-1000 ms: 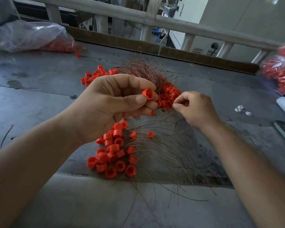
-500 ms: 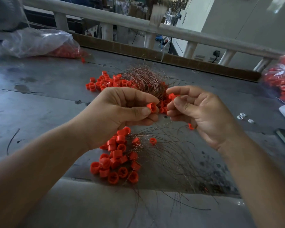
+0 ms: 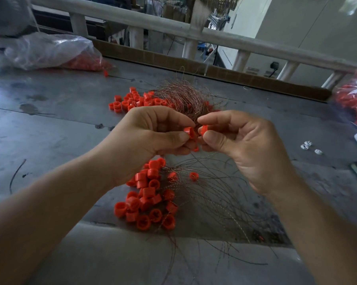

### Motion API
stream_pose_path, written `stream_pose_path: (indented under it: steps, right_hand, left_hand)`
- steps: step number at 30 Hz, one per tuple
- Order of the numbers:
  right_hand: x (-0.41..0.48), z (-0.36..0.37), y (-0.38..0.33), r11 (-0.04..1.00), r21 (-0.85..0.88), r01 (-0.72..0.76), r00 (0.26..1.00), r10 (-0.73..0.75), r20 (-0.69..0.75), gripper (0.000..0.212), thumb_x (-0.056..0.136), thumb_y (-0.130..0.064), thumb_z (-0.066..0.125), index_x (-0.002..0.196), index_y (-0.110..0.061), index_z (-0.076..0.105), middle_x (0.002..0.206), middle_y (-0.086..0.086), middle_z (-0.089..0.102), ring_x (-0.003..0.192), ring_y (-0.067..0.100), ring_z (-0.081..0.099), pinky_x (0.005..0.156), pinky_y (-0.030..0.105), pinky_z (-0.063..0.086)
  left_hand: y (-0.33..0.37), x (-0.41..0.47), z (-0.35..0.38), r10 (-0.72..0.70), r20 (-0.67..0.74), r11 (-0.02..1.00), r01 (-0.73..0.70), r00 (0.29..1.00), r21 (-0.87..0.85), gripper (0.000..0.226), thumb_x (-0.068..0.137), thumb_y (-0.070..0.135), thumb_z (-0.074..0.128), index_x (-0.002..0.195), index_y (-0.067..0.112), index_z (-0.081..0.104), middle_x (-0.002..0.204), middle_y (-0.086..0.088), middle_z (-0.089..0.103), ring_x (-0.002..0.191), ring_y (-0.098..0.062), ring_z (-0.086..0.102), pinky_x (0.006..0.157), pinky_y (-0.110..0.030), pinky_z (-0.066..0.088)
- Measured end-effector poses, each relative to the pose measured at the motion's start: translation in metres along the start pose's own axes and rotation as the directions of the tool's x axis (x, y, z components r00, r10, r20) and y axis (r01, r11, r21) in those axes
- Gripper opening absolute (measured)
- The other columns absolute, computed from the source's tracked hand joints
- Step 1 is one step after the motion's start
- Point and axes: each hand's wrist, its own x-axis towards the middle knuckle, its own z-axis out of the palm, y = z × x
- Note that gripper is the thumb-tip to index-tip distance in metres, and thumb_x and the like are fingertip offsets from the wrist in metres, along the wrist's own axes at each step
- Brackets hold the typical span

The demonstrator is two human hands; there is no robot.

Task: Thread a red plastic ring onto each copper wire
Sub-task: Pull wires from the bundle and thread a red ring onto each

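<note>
My left hand (image 3: 151, 138) pinches a red plastic ring (image 3: 189, 132) between thumb and fingers, held above the table. My right hand (image 3: 239, 145) pinches a second red ring (image 3: 203, 129) right beside it; the two rings almost touch. A thin copper wire (image 3: 206, 155) trails down from between the hands. Below them lies a pile of red rings on wires (image 3: 148, 198) with copper strands (image 3: 210, 194) fanning to the right. Behind the hands sits a tangle of copper wire (image 3: 183, 97) with loose red rings (image 3: 132, 100) on its left.
The grey table (image 3: 56, 128) carries a clear plastic bag of red rings (image 3: 56, 52) at the far left and another bag (image 3: 356, 99) at the right edge. Small white pieces (image 3: 309, 147) lie at the right. A white railing (image 3: 153, 19) runs behind the table.
My right hand rose from the ring pile with a red ring and came up against my left hand. The left hand kept its ring and barely moved.
</note>
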Motion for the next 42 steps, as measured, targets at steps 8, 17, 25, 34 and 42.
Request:
stream_pose_path:
  steps: [8, 17, 25, 34, 42]
  right_hand:
    - [-0.003, 0.008, 0.002, 0.973, -0.200, 0.116, 0.991, -0.128, -0.048, 0.021, 0.064, -0.020, 0.068, 0.083, -0.027, 0.065, 0.074, -0.015, 0.068, 0.075, 0.004, 0.066, 0.068, 0.014, 0.051]
    - [-0.004, 0.010, 0.007, 0.948, -0.264, 0.177, 0.980, -0.194, -0.040, 0.021, 0.066, -0.017, 0.069, 0.083, -0.027, 0.064, 0.081, -0.012, 0.066, 0.075, 0.006, 0.067, 0.070, 0.017, 0.052]
    - [-0.005, 0.011, 0.008, 0.936, -0.287, 0.203, 0.973, -0.225, -0.046, 0.021, 0.066, -0.019, 0.070, 0.083, -0.029, 0.064, 0.078, -0.016, 0.065, 0.072, 0.003, 0.066, 0.066, 0.014, 0.050]
    - [-0.009, 0.010, 0.008, 0.895, -0.369, 0.250, 0.956, -0.290, -0.054, 0.027, 0.066, -0.020, 0.071, 0.092, -0.019, 0.064, 0.079, -0.016, 0.063, 0.074, -0.001, 0.065, 0.065, 0.009, 0.048]
    - [-0.008, 0.010, 0.006, 0.862, -0.414, 0.291, 0.939, -0.341, -0.050, 0.027, 0.066, -0.017, 0.072, 0.092, -0.017, 0.064, 0.079, -0.014, 0.062, 0.075, 0.004, 0.065, 0.066, 0.013, 0.050]
  left_hand:
    - [0.000, -0.001, 0.000, 0.023, 0.020, 0.997, -0.025, 1.000, 0.068, 0.022, 0.056, 0.016, 0.065, 0.076, 0.020, 0.075, 0.072, -0.005, 0.072, 0.070, -0.015, 0.070, 0.063, -0.019, 0.054]
    - [-0.001, -0.001, 0.001, 0.036, -0.003, 0.991, -0.036, 0.999, 0.127, 0.019, 0.057, 0.013, 0.065, 0.074, 0.017, 0.073, 0.070, -0.005, 0.072, 0.065, -0.013, 0.070, 0.059, -0.017, 0.053]
    - [-0.001, -0.001, 0.001, 0.010, 0.012, 0.988, -0.011, 1.000, 0.151, 0.020, 0.060, 0.016, 0.064, 0.078, 0.017, 0.073, 0.071, -0.008, 0.072, 0.066, -0.015, 0.070, 0.059, -0.017, 0.053]
    - [0.000, -0.006, 0.005, 0.028, 0.012, 0.983, -0.030, 1.000, 0.181, 0.020, 0.060, 0.014, 0.062, 0.079, 0.013, 0.068, 0.068, -0.005, 0.072, 0.063, -0.014, 0.070, 0.057, -0.017, 0.053]
    - [0.001, -0.006, 0.005, 0.012, 0.029, 0.991, -0.016, 0.999, 0.135, 0.023, 0.059, 0.017, 0.064, 0.080, 0.015, 0.073, 0.069, -0.007, 0.072, 0.064, -0.015, 0.070, 0.058, -0.018, 0.054]
